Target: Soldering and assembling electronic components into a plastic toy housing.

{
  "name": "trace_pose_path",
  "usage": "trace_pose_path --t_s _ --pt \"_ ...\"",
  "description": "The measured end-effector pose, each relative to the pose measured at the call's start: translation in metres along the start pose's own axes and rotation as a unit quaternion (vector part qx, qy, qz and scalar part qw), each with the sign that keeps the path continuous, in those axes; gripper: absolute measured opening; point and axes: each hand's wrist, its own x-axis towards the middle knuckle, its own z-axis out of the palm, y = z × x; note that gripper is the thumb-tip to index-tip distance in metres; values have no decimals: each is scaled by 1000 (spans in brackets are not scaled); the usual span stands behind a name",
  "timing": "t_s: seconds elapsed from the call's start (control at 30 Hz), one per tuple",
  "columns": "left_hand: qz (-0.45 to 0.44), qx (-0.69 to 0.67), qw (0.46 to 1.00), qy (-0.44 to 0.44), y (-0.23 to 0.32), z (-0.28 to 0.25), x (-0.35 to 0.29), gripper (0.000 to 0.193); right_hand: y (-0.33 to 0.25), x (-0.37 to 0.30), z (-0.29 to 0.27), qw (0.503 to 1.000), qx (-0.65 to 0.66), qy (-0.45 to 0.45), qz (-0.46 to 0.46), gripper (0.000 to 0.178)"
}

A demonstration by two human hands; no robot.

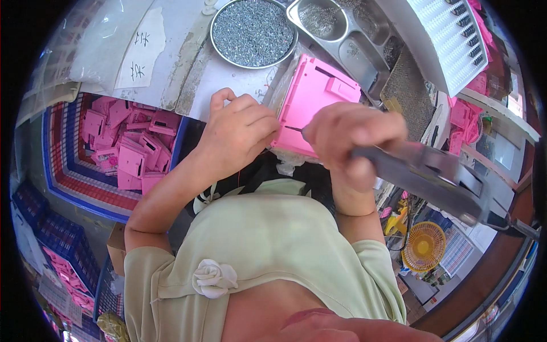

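A flat pink plastic casing with raised blocks and dark slots lies on clear plastic wrap in front of me. My left hand rests at its left edge, fingers curled, with thumb and forefinger closed at the rim and their tips partly hidden. Over the casing's lower right part, my right hand is wrapped round a dark power screwdriver. Motion smears this hand. The screwdriver's body slants out to the right, where a metal hanger loop holds its end. Its tip is mostly hidden by my fingers.
A round metal bowl of small screws stands behind the casing, beside a compartmented steel tray. On the left, a blue-and-red crate holds many pink parts. A white panel leans at upper right; a yellow basket is below.
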Motion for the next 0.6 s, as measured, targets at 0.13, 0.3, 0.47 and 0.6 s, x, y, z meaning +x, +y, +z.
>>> trace_pose_path --t_s 0.13,0.3,0.47,0.6 --pt "-30 -58 998 16 7 5 -6 18 -15 0 9 994 108 3 16 30" --pt "-10 -52 999 7 13 3 -3 19 -13 -7 6 996 84 -8 11 27" --pt "4 -69 997 16 14 -6 8 34 -5 -25 4 996 83 -6 28 23" --pt "33 -25 996 -81 -2 -10 9 39 8 -29 4 996 69 -45 19 20"
